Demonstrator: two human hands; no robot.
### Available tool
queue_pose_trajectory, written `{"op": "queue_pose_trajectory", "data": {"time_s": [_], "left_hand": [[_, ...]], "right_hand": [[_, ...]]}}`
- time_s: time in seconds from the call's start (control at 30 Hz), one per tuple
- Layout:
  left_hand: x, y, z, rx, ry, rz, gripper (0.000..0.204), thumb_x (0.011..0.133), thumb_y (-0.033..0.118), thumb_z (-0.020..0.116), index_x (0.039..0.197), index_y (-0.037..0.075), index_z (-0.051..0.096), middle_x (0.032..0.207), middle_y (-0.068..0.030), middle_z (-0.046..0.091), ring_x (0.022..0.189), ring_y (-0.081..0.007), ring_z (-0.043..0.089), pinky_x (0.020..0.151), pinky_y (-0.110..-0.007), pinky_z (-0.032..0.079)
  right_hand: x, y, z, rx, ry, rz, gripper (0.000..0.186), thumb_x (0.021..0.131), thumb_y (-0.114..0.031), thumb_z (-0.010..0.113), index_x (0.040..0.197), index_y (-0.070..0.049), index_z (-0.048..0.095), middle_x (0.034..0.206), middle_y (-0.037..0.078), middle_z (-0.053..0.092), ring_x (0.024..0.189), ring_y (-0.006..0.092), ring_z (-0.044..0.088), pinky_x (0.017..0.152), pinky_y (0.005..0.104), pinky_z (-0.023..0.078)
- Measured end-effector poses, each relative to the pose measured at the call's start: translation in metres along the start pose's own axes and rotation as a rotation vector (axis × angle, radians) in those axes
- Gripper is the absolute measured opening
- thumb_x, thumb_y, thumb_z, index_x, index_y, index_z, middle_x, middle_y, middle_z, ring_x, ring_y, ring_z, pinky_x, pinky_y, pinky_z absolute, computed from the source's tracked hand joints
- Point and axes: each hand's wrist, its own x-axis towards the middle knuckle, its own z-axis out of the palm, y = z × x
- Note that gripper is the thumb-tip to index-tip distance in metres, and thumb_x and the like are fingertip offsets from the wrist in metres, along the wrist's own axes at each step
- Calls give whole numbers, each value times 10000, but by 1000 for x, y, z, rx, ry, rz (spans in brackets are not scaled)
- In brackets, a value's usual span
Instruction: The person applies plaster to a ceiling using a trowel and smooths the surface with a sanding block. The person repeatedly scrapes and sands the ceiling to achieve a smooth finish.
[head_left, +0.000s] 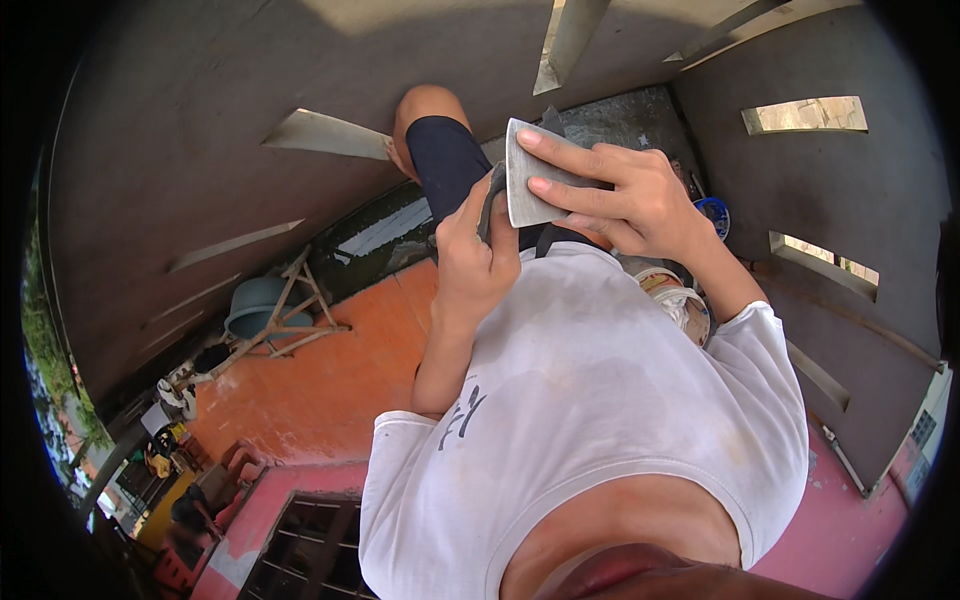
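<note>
A flat grey plate (533,208) with a pale edge and flared sides, like a putty scraper blade, is raised in front of my chest. My right hand (648,198) is closed on it, two fingers pressed flat over its face and the thumb lower down. Just left of it, my left hand (470,262) is closed around a dark grey, thin curved piece (496,184) beside the plate's edge. What that piece is, and whether it touches the plate, I cannot tell.
Grey wall panels (200,120) with slots surround me. A wooden trestle (300,290) stands by a teal basin (258,305) on the orange floor (310,390). At my right are a bucket (672,285) and a blue-rimmed container (714,212). Another person (190,515) is far lower left.
</note>
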Motion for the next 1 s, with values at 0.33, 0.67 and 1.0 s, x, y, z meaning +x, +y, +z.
{"op": "queue_pose_trajectory", "data": {"time_s": [0.33, 0.67, 1.0], "left_hand": [[6, -1, -1, -3, -67, -41, 335, 967, -27, 586, 1297, -73, 618, 938, -248, 730, 831, -415, 750, 701, -429, 565], [6, 12, 2, 96, -115, 32, 437, 931, -100, 571, 1363, -46, 605, 1147, -210, 748, 915, -349, 762, 802, -373, 591], [33, 33, -6, 16, -146, -122, 274, 1006, 12, 585, 1259, -75, 649, 992, -252, 730, 833, -383, 722, 759, -424, 553]], "right_hand": [[4, 0, 2, -10, -6, 10, 512, 828, -285, 784, 1333, -213, 738, 1508, 105, 618, 667, 209, 621, 577, 308, 543], [16, 0, -23, -288, 7, 352, 439, 890, -82, 725, 1324, -147, 743, 1516, 37, 613, 1053, 291, 753, 830, 357, 614], [-18, 24, -38, -298, 193, 606, 385, 987, -162, 666, 1370, -125, 692, 1594, 46, 520, 1026, 359, 726, 884, 403, 592]]}}
